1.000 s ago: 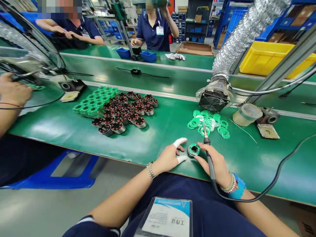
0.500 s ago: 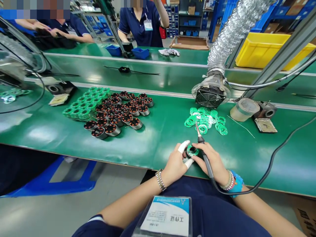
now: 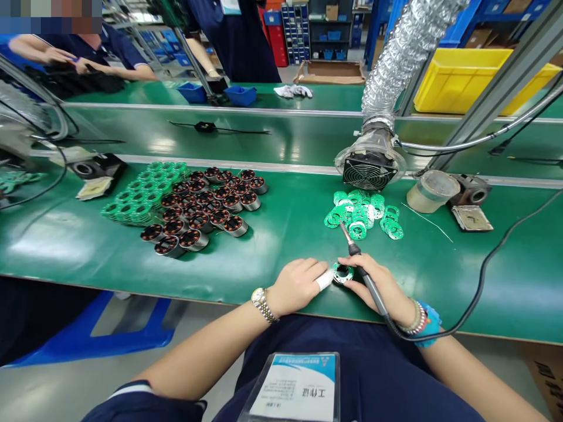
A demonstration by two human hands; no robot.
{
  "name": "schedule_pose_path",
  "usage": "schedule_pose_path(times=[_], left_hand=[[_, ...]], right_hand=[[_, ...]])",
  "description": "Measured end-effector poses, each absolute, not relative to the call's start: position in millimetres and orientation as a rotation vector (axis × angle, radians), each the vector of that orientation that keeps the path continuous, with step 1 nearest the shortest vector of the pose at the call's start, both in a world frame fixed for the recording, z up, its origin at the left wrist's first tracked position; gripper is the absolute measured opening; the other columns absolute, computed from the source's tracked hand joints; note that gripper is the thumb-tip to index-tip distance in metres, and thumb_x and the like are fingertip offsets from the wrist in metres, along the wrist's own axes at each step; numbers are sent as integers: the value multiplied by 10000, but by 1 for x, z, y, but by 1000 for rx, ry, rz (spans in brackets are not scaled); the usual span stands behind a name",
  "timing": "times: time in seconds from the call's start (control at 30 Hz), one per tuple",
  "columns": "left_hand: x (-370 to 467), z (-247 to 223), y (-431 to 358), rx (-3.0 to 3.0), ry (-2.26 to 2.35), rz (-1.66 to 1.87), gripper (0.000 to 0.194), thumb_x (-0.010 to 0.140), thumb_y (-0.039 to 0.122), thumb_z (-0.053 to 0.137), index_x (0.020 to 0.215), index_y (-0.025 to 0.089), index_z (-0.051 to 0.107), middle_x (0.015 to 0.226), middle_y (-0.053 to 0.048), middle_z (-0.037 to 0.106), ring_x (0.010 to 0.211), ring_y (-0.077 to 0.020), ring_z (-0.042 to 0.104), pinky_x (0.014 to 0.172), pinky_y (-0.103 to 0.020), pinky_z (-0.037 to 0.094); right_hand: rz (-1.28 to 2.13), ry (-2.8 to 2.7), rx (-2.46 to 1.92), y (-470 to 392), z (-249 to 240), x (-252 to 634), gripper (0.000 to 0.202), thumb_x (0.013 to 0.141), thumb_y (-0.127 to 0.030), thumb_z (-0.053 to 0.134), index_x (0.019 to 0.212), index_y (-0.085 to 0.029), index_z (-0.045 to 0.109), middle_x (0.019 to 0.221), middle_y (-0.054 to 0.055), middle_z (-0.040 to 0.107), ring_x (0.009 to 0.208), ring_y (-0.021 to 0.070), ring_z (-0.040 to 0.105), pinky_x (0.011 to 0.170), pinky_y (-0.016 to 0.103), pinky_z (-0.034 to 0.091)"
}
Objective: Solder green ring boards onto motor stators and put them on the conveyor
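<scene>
A motor stator topped by a green ring-shaped circuit board (image 3: 343,272) is at the bench's front edge. My right hand (image 3: 385,287) steadies it from the right between thumb and fingertip. The same hand carries a soldering iron (image 3: 370,286), its tip slanting up and away over the bench. On the other side, my left hand (image 3: 301,282) is closed, palm down, with a white-covered finger against the board's left edge; whatever its fingertips pinch is hidden. Beyond the iron's tip lies a loose pile of green ring boards (image 3: 358,211).
Copper-wound stators (image 3: 202,205) stand grouped on the left beside stacked green board panels (image 3: 145,190). A fume fan (image 3: 369,170) faces the loose boards. To its right are a round tub (image 3: 431,190) and an iron stand (image 3: 472,199). The iron's cable (image 3: 481,281) loops across the right side.
My left hand has turned palm down, curling its fingers at the stator's left edge instead of spanning it. My right hand keeps its hold. The view has shifted slightly; a co-worker opposite has moved.
</scene>
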State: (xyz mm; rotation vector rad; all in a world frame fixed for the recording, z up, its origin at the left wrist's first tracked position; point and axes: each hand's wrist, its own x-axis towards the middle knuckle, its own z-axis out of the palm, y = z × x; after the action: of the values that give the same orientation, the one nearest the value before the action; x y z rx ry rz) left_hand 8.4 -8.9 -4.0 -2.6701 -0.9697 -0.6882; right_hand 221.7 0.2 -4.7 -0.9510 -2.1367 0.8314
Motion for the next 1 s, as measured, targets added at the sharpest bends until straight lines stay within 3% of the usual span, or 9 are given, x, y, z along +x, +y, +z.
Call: schedule_pose_path(times=[0.27, 0.43, 0.67, 0.8, 0.87, 1.0], left_hand=[[-2, 1, 1, -2694, -695, -721, 139, 890, 160, 431, 905, 157, 570, 818, -40, 677, 663, -143, 558, 512, -261, 392], [-4, -8, 1, -2746, -799, -619, 193, 890, 170, 392, 912, 170, 584, 848, -54, 684, 678, -152, 566, 524, -267, 408], [6, -11, -4, -3068, -1404, -703, 198, 858, 198, 395, 888, 159, 587, 837, -86, 643, 733, -175, 585, 641, -285, 467], [12, 3, 3, -3279, -2302, -746, 313, 893, 254, 289, 670, 164, 489, 604, -19, 555, 519, -125, 533, 514, -238, 442], [12, 7, 4, -3231, -2650, -805, 329, 898, 271, 267, 652, 167, 458, 569, 0, 527, 456, -105, 498, 465, -219, 418], [7, 8, -2, -3177, -2253, -792, 241, 876, 322, 410, 838, 152, 576, 716, -27, 586, 602, -131, 538, 573, -244, 430]], right_hand=[[814, -2137, -976, 2, -4, 224, 325, 814, -219, 600, 1128, -231, 516, 1053, 65, 606, 986, 182, 582, 864, 330, 488], [825, -2126, -977, 1, -4, 224, 318, 818, -220, 594, 1125, -231, 509, 1062, 68, 613, 995, 183, 587, 875, 338, 489], [850, -2123, -987, 0, -5, 222, 332, 820, -197, 580, 1139, -233, 493, 1089, 71, 624, 996, 184, 612, 867, 332, 506], [866, -2106, -985, 0, -7, 223, 351, 813, -192, 594, 1142, -243, 482, 1091, 66, 623, 1012, 184, 605, 891, 339, 493], [884, -2096, -982, 0, -8, 223, 354, 816, -196, 592, 1146, -250, 474, 1097, 62, 621, 1028, 186, 597, 911, 353, 482], [903, -2098, -970, 1, -8, 224, 343, 820, -195, 586, 1142, -241, 474, 1102, 73, 615, 1027, 191, 594, 901, 361, 487]])
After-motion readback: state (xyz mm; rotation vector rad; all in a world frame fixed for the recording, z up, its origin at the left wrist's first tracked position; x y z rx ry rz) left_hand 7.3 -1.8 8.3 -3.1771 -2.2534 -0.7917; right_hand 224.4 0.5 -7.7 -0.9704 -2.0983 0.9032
